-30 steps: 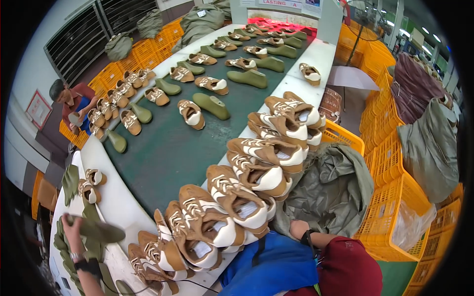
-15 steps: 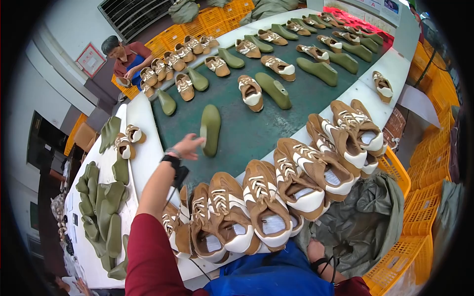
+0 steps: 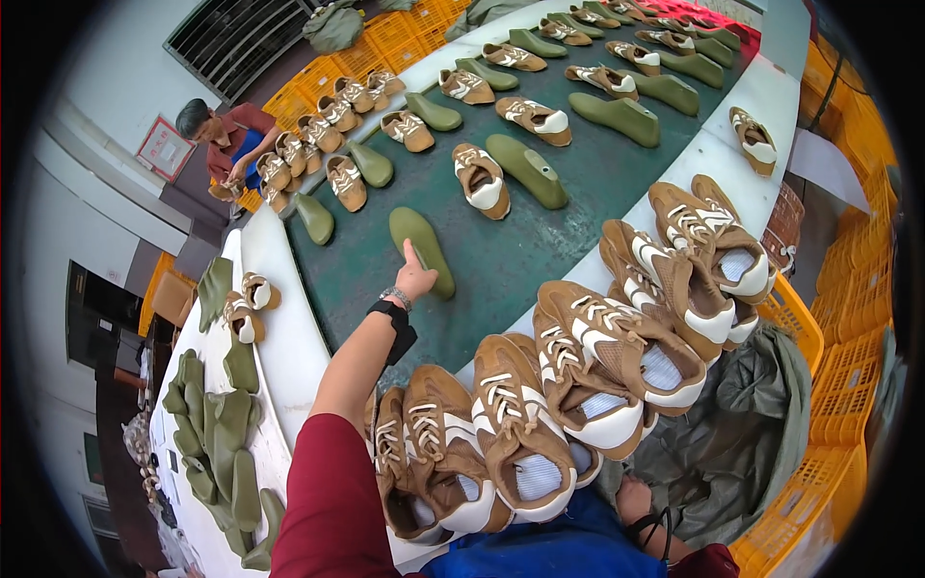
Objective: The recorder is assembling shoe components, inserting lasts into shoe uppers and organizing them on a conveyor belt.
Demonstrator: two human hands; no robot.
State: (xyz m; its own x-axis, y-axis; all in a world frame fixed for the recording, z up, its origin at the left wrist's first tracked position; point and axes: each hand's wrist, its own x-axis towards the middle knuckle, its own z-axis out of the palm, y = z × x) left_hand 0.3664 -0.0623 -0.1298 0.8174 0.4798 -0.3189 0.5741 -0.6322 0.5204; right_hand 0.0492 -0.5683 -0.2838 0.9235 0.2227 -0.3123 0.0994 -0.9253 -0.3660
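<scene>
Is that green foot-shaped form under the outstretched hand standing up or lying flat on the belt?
Lying flat: the green form rests lengthwise on the dark belt, with the left hand touching its near end.

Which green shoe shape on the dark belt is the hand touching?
The left hand rests on the green shoe form at the belt's near end, lying alone with no brown shoe beside it. The other green forms farther along each lie next to a shoe.
</scene>
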